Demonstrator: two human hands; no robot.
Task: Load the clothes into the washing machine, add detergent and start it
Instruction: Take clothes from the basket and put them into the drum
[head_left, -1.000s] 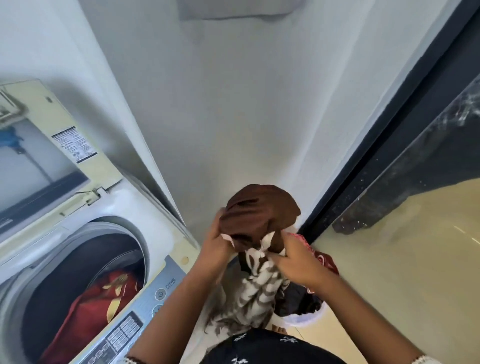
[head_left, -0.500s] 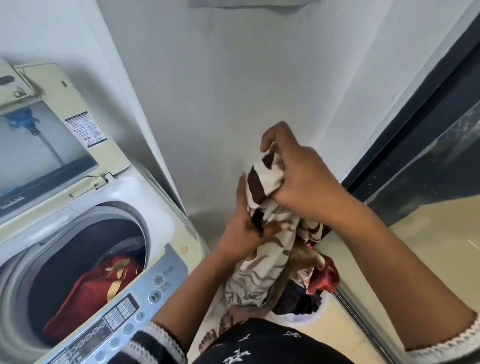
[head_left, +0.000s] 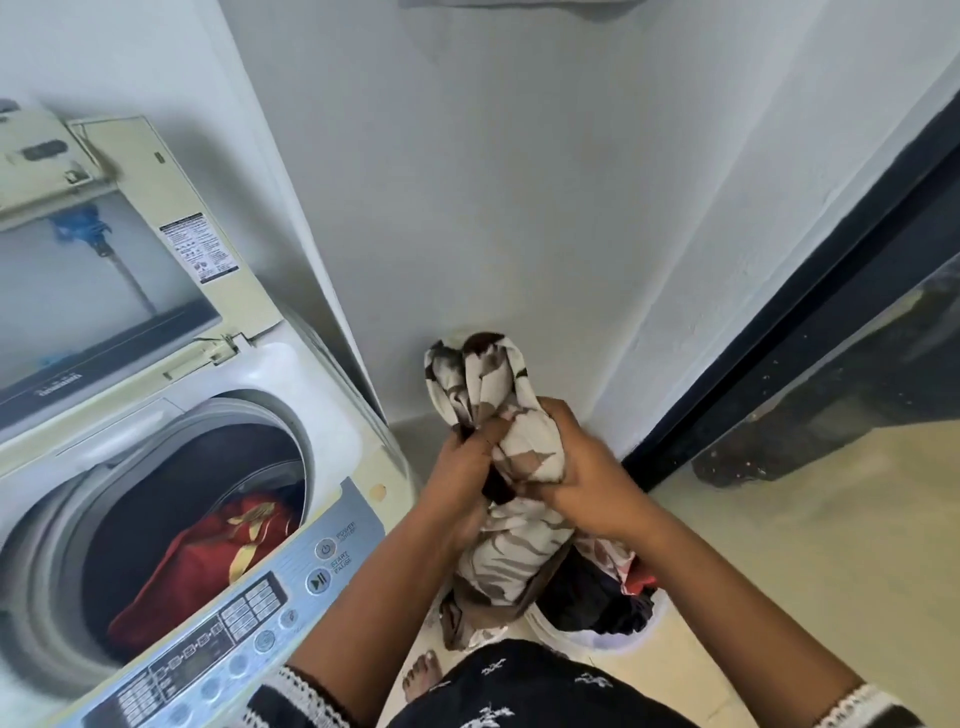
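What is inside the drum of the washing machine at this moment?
Inside the drum lies a red cloth with a gold ribbon-like trim. The control panel covers the near part of the drum, so anything lying there or under the red cloth cannot be seen.

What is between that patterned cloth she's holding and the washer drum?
Nothing visible. Both hands, left hand and right hand, grip the patterned cloth right of the washing machine. Its lid stands open, and only a red garment lies in the drum.

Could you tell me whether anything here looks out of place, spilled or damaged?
Nothing stands out. The washing machine lid is up, a red garment lies in the drum, and both hands grip a patterned cloth above the laundry basket.
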